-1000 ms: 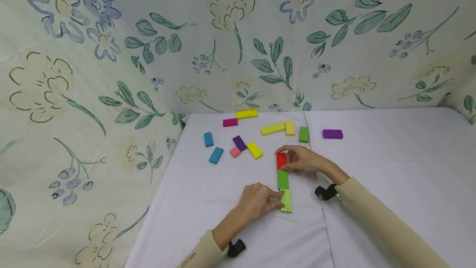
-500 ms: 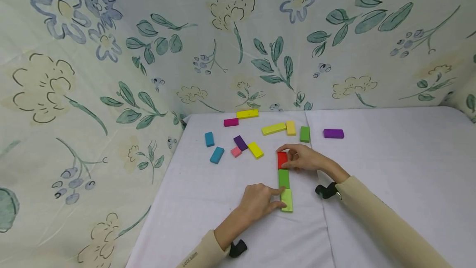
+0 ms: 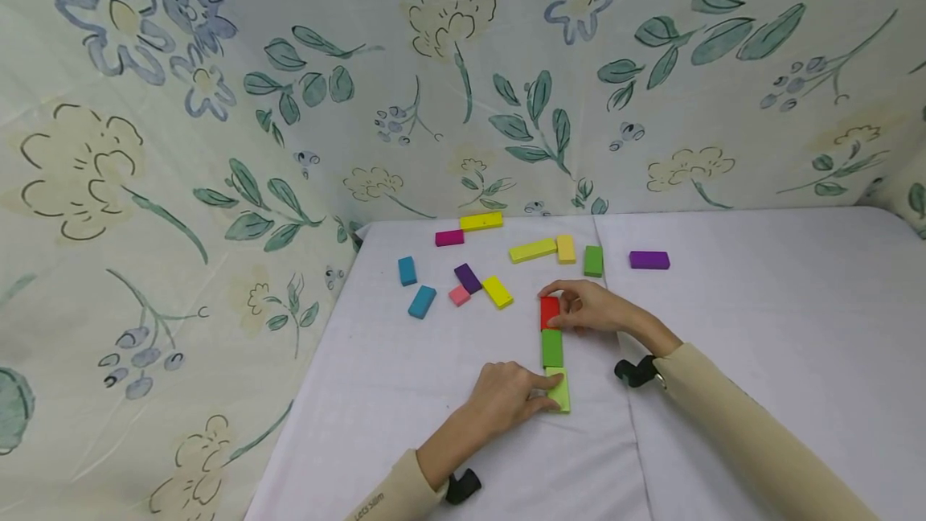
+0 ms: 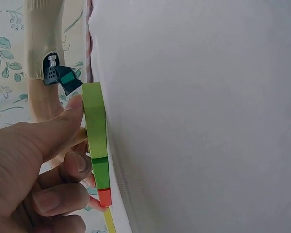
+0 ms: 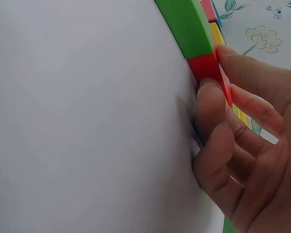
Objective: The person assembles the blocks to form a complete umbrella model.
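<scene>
Three wooden blocks lie end to end in a row on the white cloth: a red block (image 3: 549, 310) farthest, a green block (image 3: 552, 348) in the middle and a light green block (image 3: 560, 400) nearest. At the near end, my left hand (image 3: 503, 396) has its thumb and index finger on the light green block; its other fingers are curled in the left wrist view. My right hand (image 3: 592, 306) pinches the red block between thumb and fingers from the right side. In the right wrist view the red block (image 5: 203, 65) meets the end of the green block (image 5: 186, 26).
Behind the row lie several loose blocks, among them a yellow block (image 3: 497, 293), a pink block (image 3: 459, 295), a blue block (image 3: 422, 301) and a green block (image 3: 593, 261). Farther right is a purple block (image 3: 649, 260). A floral cloth (image 3: 463, 87) hangs behind the table.
My left index finger has drawn back from the joint with the green block onto the light green block, and the left hand sits slightly nearer. My right hand stays at the red block.
</scene>
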A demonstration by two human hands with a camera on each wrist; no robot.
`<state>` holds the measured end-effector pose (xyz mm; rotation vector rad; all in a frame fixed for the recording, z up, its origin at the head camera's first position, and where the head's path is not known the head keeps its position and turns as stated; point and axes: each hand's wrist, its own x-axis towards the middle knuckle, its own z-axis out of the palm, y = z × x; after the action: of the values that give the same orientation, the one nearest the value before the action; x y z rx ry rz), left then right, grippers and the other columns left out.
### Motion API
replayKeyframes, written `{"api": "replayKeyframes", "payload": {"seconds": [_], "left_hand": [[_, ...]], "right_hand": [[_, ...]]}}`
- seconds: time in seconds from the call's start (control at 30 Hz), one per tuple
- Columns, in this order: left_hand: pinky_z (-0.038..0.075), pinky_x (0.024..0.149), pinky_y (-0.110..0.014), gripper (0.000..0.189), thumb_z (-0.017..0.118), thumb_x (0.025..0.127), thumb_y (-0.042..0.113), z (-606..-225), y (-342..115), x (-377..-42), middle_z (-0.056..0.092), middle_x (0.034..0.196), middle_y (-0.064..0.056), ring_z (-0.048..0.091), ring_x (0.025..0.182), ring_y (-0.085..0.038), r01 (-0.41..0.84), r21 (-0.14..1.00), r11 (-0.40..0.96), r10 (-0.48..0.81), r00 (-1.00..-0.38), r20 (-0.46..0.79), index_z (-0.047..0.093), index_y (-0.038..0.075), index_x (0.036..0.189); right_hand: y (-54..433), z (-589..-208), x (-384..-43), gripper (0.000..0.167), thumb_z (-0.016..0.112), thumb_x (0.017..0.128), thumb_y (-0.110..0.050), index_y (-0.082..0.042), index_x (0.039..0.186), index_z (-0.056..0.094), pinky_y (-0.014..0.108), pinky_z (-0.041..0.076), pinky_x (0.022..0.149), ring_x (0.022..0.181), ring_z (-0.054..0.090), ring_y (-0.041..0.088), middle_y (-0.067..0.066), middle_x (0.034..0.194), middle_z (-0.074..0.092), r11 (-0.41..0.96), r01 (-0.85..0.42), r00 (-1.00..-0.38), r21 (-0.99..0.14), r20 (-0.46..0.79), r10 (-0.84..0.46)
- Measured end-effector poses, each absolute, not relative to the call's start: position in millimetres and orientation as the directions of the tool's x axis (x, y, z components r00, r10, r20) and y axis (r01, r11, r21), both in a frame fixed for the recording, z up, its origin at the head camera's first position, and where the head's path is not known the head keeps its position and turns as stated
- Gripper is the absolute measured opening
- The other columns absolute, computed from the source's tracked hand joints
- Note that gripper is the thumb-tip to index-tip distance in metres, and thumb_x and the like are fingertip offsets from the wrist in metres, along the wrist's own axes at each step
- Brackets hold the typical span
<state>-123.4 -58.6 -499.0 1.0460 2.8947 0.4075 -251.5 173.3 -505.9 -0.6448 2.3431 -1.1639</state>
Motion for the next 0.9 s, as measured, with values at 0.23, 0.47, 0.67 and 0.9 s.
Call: {"api": "replayKeyframes", "payload": {"seconds": [0.23, 0.47, 0.67, 0.9], "left_hand": [[0.019, 0.045, -0.019, 0.061, 0.077, 0.086, 0.055, -499.0, -59.7, -125.4, 0.033, 0.048, 0.010, 0.021, 0.046, -0.004, 0.592, 0.235, 0.771, 0.603, -0.797, 0.030, 0.067, 0.029, 0.140], [0.023, 0.045, -0.019, 0.064, 0.075, 0.086, 0.058, -498.7, -60.1, -126.6, 0.036, 0.046, 0.010, 0.022, 0.046, -0.004, 0.574, 0.242, 0.782, 0.591, -0.807, 0.005, 0.065, 0.028, 0.142], [0.021, 0.045, -0.019, 0.064, 0.076, 0.086, 0.058, -499.2, -59.0, -126.7, 0.037, 0.046, 0.010, 0.021, 0.046, -0.004, 0.573, 0.241, 0.783, 0.589, -0.808, 0.006, 0.065, 0.028, 0.142], [0.018, 0.044, -0.019, 0.065, 0.078, 0.084, 0.058, -499.0, -58.2, -127.5, 0.030, 0.048, 0.010, 0.020, 0.046, -0.004, 0.572, 0.249, 0.782, 0.588, -0.809, 0.010, 0.066, 0.027, 0.141]], "right_hand": [[172.1, -507.2, -253.6, 0.048, 0.077, 0.094, -0.023, -0.013, 0.138, 0.060, 0.024, 0.048, 0.055, 0.056, 0.057, 0.016, 0.005, 0.081, 0.059, 0.536, -0.202, -0.798, -0.819, -0.180, -0.575], [172.8, -505.7, -253.3, 0.048, 0.077, 0.095, -0.020, -0.011, 0.139, 0.060, 0.025, 0.047, 0.055, 0.057, 0.057, 0.017, 0.007, 0.082, 0.059, 0.545, -0.216, -0.802, -0.810, -0.171, -0.572], [172.4, -505.5, -252.6, 0.051, 0.078, 0.094, -0.026, -0.015, 0.140, 0.060, 0.024, 0.048, 0.057, 0.057, 0.058, 0.016, 0.005, 0.084, 0.059, 0.554, -0.204, -0.802, -0.807, -0.187, -0.568], [171.2, -505.6, -251.4, 0.057, 0.082, 0.090, -0.028, -0.015, 0.140, 0.060, 0.025, 0.047, 0.058, 0.061, 0.058, 0.016, 0.002, 0.081, 0.061, 0.560, -0.224, -0.806, -0.798, -0.171, -0.567]]}}
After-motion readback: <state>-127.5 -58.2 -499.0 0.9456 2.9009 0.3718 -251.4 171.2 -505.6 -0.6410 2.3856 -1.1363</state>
